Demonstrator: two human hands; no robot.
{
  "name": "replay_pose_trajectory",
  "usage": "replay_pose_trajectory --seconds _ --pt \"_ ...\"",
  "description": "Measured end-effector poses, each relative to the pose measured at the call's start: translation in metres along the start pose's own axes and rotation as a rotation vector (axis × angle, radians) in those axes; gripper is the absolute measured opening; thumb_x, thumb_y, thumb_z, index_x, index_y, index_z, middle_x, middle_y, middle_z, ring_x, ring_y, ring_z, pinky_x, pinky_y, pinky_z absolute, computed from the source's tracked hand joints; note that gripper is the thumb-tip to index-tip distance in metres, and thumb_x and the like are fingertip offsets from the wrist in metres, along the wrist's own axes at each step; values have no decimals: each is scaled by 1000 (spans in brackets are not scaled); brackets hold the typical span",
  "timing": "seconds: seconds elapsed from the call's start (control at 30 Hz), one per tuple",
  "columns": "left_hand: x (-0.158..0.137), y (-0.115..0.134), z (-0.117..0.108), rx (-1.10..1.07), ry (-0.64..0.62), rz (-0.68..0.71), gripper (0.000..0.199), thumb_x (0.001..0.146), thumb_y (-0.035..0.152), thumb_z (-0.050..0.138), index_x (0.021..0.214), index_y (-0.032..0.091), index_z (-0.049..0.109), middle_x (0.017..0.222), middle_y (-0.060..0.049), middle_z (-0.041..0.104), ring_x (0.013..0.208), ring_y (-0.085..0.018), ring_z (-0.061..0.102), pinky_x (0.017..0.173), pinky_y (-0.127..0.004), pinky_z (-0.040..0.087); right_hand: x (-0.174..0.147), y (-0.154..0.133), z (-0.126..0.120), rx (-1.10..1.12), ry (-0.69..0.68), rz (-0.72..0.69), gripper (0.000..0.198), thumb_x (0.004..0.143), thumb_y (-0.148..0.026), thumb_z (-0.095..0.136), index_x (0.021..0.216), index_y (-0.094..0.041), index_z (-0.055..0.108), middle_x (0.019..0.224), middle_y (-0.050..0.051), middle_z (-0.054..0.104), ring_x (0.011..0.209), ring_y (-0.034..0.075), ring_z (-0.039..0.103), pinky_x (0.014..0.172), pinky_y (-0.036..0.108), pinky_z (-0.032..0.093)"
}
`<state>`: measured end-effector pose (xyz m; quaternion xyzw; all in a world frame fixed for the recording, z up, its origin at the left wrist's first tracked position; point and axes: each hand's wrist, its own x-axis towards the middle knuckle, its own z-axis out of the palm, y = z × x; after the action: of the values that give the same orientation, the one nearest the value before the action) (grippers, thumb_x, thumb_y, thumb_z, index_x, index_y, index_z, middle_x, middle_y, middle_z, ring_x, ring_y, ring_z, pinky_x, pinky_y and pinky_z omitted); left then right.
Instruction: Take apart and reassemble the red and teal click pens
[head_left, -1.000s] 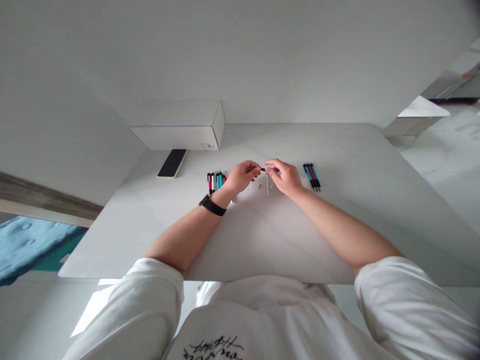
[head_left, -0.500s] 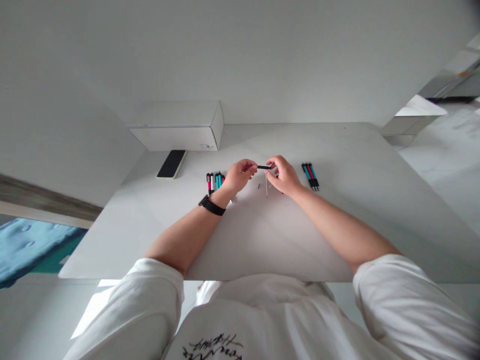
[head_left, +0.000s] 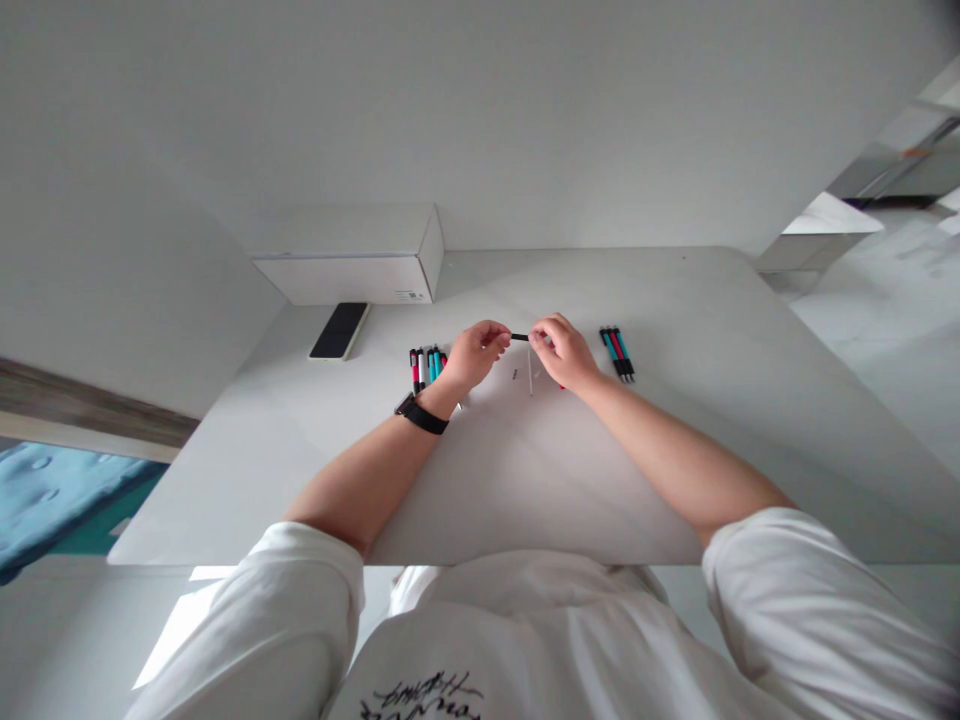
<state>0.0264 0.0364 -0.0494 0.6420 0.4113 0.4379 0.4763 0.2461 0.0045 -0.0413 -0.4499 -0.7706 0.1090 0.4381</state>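
Between my two hands is a short black pen part (head_left: 520, 337), held level above the table. My left hand (head_left: 478, 354) pinches its left end, and my right hand (head_left: 564, 352) closes its fingertips around the right end. Under them on the table lie a thin pale stick like a pen refill (head_left: 530, 374) and some tiny dark bits (head_left: 515, 374). A bit of something red (head_left: 562, 387) peeks out below my right hand. Several red, white and teal pens (head_left: 422, 370) are lined up beside my left hand, which partly hides them.
To the right lies a small group of teal and red pens (head_left: 617, 354). A phone (head_left: 340, 331) rests at the back left, in front of a long white box (head_left: 345, 277) by the wall. The white table (head_left: 525, 490) reaches back to that wall.
My right fingers have closed in more tightly on the black part, so less of it shows between my hands. The whole view has shifted slightly.
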Motion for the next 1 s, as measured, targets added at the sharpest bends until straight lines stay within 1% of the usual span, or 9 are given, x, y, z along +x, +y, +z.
replay_pose_trajectory --seconds 0.1,0.23,0.37,0.47,0.57,0.7,0.87,0.93,1.0 --pt "0 0 0 9 5 13 25 92 42 71 102 19 71 86 -4 71 73 -13 64 67 -25 51 0 0 0 20 -7 -1 18 98 -33 63 115 -27 60 115 8 63 97 22 66 73 35 57" --pt "1 -2 -1 27 -7 27 23 93 40 68 102 19 70 86 -4 70 73 -13 64 66 -25 51 0 -1 -1 -9 -7 -28 10 96 -26 63 106 -26 61 109 7 63 98 23 65 75 35 56" --pt "-1 4 -1 116 0 52 20 94 38 68 99 19 70 85 -4 71 75 -14 64 69 -26 51 1 -1 -1 -40 0 -19 9 98 -26 62 106 -26 62 107 7 64 96 23 64 80 38 56" --pt "-6 13 -2 243 33 134 17 94 34 68 104 20 72 96 -6 74 86 -17 67 75 -27 51 1 -1 -2 -66 -2 -23 10 97 -23 62 106 -26 64 108 8 64 98 24 64 85 39 56" --pt "-12 22 -3 358 19 248 22 92 28 70 114 22 72 111 -8 73 96 -19 68 82 -31 52 0 -4 -3 -99 -31 -63 13 96 -20 63 107 -27 66 112 9 66 106 26 64 92 42 55" --pt "-14 24 -4 454 -51 353 14 89 26 74 103 24 76 106 -8 71 102 -24 65 96 -37 50 -1 -7 -3 -130 -80 -110 14 97 -21 65 109 -27 68 115 9 67 113 28 64 100 44 54" --pt "-8 15 -8 494 6 312 10 90 25 74 100 24 77 103 -8 71 101 -25 65 97 -39 48 -1 -1 -1 -135 -74 -77 23 99 -20 62 120 -27 67 112 9 70 103 26 66 95 43 55" --pt "-6 12 -10 506 47 287 11 92 26 72 102 23 76 102 -8 72 98 -24 65 94 -38 49 -1 3 -1 -159 -104 -74 21 100 -19 61 118 -27 70 111 8 71 102 26 66 94 43 53" --pt "-4 9 -9 499 74 265 12 93 26 70 103 22 75 101 -8 72 96 -23 65 91 -36 49 -2 5 1 -211 -185 -96 17 98 -20 66 111 -27 74 109 8 72 104 27 66 95 44 51"
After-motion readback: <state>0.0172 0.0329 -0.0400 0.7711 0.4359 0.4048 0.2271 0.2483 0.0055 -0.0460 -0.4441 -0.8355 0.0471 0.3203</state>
